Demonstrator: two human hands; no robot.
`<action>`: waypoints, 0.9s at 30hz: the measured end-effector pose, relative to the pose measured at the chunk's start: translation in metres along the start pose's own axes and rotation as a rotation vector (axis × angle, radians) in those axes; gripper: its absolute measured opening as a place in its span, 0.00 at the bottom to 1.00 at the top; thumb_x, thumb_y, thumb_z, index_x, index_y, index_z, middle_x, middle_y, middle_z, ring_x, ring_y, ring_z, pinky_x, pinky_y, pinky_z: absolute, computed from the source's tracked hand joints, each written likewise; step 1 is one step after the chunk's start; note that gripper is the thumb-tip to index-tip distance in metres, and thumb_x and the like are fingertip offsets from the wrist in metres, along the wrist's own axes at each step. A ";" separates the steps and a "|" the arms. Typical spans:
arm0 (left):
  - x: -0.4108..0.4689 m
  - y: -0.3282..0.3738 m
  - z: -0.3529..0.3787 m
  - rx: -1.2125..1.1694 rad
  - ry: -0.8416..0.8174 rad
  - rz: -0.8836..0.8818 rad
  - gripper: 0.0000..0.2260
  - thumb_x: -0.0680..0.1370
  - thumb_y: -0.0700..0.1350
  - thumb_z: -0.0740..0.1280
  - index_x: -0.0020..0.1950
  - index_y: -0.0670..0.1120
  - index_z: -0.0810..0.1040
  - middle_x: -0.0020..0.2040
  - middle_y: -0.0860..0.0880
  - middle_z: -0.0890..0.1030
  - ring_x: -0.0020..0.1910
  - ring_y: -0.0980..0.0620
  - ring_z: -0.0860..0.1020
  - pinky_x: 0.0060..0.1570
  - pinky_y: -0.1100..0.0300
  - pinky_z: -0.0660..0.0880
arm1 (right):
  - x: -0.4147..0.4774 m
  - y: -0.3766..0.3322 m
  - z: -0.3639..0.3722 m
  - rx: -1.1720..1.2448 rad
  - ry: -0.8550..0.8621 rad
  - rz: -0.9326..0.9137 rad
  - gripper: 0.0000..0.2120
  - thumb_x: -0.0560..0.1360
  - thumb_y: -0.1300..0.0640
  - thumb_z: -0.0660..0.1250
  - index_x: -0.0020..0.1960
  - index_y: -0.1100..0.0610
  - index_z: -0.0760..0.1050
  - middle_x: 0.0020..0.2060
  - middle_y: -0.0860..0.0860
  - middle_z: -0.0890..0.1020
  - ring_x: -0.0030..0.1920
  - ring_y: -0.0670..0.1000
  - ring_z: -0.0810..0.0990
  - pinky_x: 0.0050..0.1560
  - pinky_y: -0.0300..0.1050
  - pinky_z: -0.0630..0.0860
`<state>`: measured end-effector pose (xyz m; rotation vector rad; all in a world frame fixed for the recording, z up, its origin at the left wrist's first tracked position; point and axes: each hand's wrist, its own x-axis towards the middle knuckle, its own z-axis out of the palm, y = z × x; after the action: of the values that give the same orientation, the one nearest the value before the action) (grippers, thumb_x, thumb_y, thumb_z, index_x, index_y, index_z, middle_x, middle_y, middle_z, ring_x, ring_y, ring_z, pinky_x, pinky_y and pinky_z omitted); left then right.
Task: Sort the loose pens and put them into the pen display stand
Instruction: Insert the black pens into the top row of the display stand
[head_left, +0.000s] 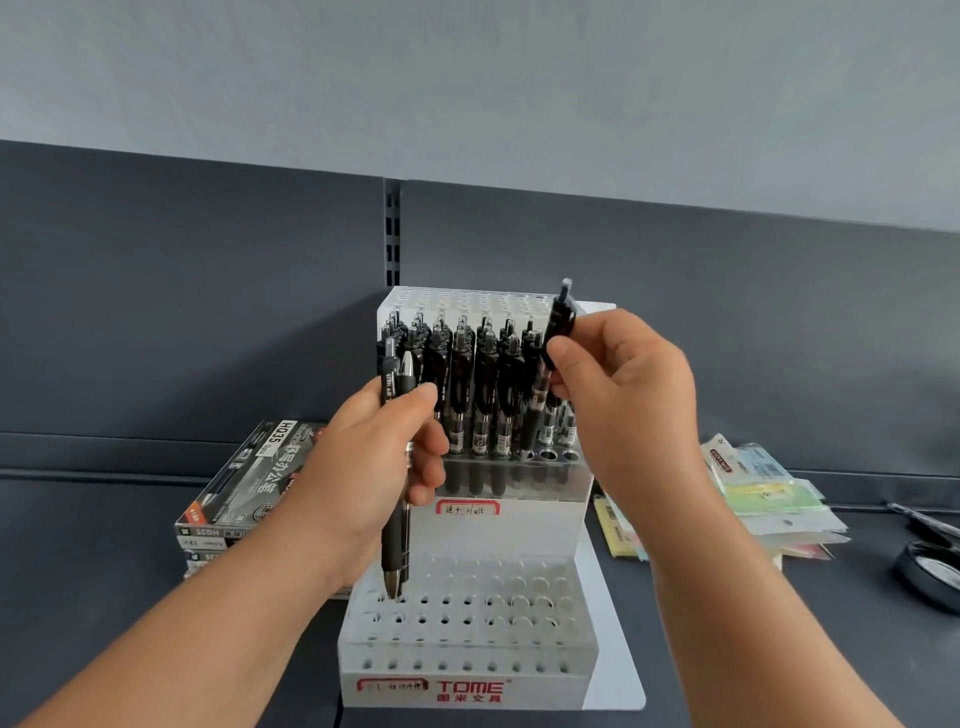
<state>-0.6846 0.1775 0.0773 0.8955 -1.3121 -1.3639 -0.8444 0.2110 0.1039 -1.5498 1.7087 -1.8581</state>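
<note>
A white stepped pen display stand (467, 670) marked TOME stands in the middle of the dark shelf. Its middle tier holds several black pens (485, 395) upright; the lower tiers show bare holes. My left hand (374, 467) grips two black pens (396, 525) upright, tips down just above the lower tier's left holes. My right hand (618, 395) pinches one black pen (556, 343) upright, its lower end over the right end of the middle tier, among the standing pens.
Stacked black pen boxes (249, 488) lie left of the stand. A pile of flat packets (769, 493) lies to the right. A dark round object (930, 571) and a dark pen-like thing (924, 519) sit at the far right edge. A dark back panel (156, 312) rises behind.
</note>
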 end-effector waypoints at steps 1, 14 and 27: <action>0.000 0.000 -0.001 0.015 -0.010 0.006 0.09 0.80 0.44 0.62 0.41 0.42 0.71 0.31 0.48 0.75 0.26 0.53 0.71 0.23 0.62 0.67 | -0.001 0.005 0.002 -0.044 -0.018 0.021 0.06 0.76 0.58 0.67 0.41 0.51 0.77 0.33 0.51 0.81 0.37 0.56 0.80 0.44 0.54 0.79; -0.005 0.001 0.005 0.100 -0.220 -0.043 0.09 0.78 0.45 0.64 0.43 0.40 0.76 0.28 0.49 0.72 0.25 0.53 0.67 0.23 0.63 0.61 | -0.018 -0.002 0.001 -0.226 0.020 -0.085 0.03 0.75 0.53 0.68 0.48 0.47 0.76 0.40 0.41 0.78 0.39 0.41 0.76 0.39 0.32 0.70; -0.006 0.002 0.011 0.130 -0.279 -0.085 0.05 0.79 0.41 0.63 0.51 0.41 0.76 0.34 0.46 0.80 0.28 0.53 0.74 0.26 0.63 0.70 | -0.003 0.003 -0.040 0.516 -0.004 0.291 0.09 0.77 0.65 0.64 0.40 0.56 0.76 0.29 0.50 0.79 0.32 0.47 0.78 0.40 0.42 0.77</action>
<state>-0.6931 0.1859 0.0797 0.8784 -1.6055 -1.5240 -0.8747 0.2370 0.1074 -1.0429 1.2297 -1.9289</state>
